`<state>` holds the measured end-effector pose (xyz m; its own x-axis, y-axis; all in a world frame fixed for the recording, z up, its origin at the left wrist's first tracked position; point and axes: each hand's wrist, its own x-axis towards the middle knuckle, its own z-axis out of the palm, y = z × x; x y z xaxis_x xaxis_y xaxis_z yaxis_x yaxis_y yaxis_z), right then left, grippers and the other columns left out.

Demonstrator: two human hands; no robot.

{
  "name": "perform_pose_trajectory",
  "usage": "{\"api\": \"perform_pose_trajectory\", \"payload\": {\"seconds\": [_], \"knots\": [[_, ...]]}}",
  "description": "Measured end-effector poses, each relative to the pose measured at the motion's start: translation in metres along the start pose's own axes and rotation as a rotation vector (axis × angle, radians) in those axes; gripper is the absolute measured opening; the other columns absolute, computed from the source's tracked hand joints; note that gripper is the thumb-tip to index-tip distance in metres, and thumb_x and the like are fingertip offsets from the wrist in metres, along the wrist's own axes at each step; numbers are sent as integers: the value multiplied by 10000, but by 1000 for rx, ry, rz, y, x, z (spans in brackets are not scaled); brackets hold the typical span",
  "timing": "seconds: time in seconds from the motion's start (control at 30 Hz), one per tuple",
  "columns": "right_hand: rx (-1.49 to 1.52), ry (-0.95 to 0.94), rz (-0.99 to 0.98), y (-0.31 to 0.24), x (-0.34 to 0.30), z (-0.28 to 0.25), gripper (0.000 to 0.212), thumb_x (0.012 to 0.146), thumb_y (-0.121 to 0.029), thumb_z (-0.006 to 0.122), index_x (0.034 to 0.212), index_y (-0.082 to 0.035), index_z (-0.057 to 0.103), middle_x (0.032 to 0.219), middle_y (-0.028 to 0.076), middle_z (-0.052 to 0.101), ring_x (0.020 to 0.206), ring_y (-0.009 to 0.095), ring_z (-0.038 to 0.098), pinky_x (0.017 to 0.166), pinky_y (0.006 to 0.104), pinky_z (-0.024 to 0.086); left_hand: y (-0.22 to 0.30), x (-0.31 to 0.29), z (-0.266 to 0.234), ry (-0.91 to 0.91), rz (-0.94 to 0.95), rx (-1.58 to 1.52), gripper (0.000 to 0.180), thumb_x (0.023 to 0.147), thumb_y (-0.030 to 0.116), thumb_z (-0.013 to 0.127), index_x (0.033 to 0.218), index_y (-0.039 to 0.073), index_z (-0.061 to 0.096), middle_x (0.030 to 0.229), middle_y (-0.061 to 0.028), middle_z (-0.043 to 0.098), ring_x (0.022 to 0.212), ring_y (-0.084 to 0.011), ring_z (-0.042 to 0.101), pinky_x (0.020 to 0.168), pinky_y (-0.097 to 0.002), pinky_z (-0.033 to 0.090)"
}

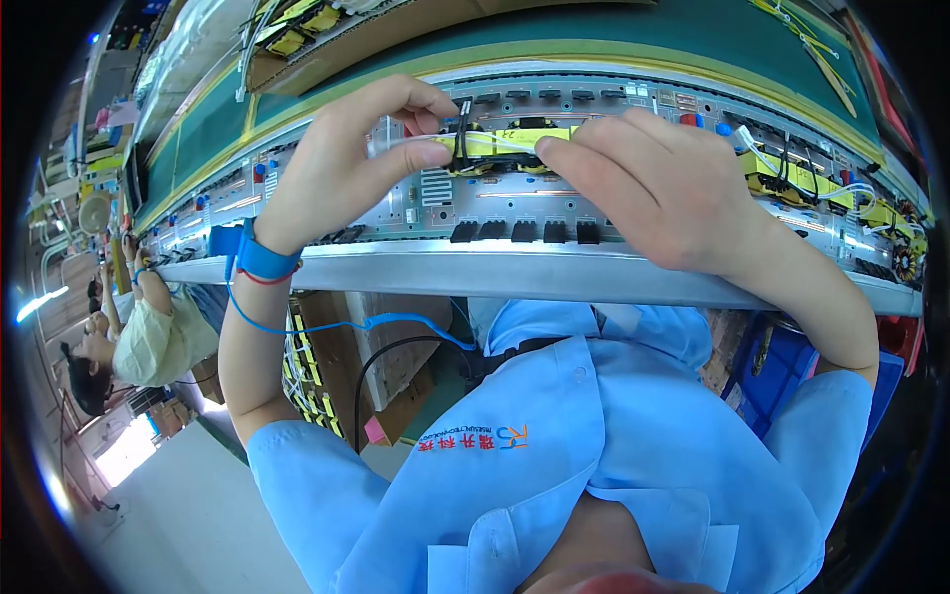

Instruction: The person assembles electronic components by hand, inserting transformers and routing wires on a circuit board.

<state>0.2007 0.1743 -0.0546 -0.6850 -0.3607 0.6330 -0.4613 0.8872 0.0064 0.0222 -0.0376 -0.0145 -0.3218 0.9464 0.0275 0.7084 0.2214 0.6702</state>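
A yellow-taped transformer strip with black cores and white wires lies lengthwise over a long circuit board. At its left end my left hand pinches it between thumb and fingertips, beside a looped black wire or tie. My right hand grips the other end with thumb and curled fingers, which hide that part. Whether the strip touches the board cannot be made out. A blue wrist strap with a coiled cord is round my left wrist.
On the board's right side sits another yellow transformer strip with white wires. A metal rail runs along the near edge. Beyond the board, a cardboard box holds more yellow parts, and yellow ties lie on the green mat. Another person works at far left.
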Motion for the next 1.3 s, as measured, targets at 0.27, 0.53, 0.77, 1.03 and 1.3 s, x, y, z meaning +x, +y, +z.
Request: {"api": "perform_pose_trajectory", "payload": {"seconds": [0.27, 0.53, 0.77, 1.03, 1.3], "knots": [[-3, -34, -32, -1, 3, -4, 283, 784, -151, 654, 1048, -51, 659, 806, 15, 488, 691, 136, 537, 513, 245, 458, 11, -14, 16, 144, 115, 267, 205, 758, 64, 723, 936, 49, 625, 887, -84, 606, 788, -274, 588, 715, -352, 476], [95, -244, 144, -10, 25, -5, 292, 773, -138, 664, 1057, -69, 656, 851, 27, 553, 747, 176, 591, 553, 297, 470, 10, -18, 21, 180, 388, 619, 242, 667, 26, 700, 886, 82, 610, 851, -43, 586, 806, -244, 605, 818, -362, 460], [83, -16, 17, -10, 41, 28, 62, 717, -131, 636, 683, -101, 594, 765, -9, 548, 783, 130, 614, 576, 278, 507, 12, -18, 36, 305, 303, 536, 279, 637, 64, 712, 897, 124, 629, 865, -22, 592, 799, -225, 601, 909, -395, 430], [164, -81, -18, -7, 37, 28, 89, 716, -138, 641, 669, -86, 585, 763, 10, 550, 776, 144, 617, 569, 295, 513, 16, -20, 44, 329, 350, 813, 200, 700, 110, 671, 891, 160, 637, 887, 0, 591, 820, -174, 602, 959, -400, 420], [165, -15, -10, -1, 30, 33, 101, 690, -178, 652, 626, -104, 630, 756, 28, 589, 746, 181, 630, 562, 305, 532, 10, -25, 32, 181, 304, 890, 382, 780, 87, 675, 1160, 125, 682, 1298, -51, 622, 1206, -206, 594, 1122, -442, 301]]}}
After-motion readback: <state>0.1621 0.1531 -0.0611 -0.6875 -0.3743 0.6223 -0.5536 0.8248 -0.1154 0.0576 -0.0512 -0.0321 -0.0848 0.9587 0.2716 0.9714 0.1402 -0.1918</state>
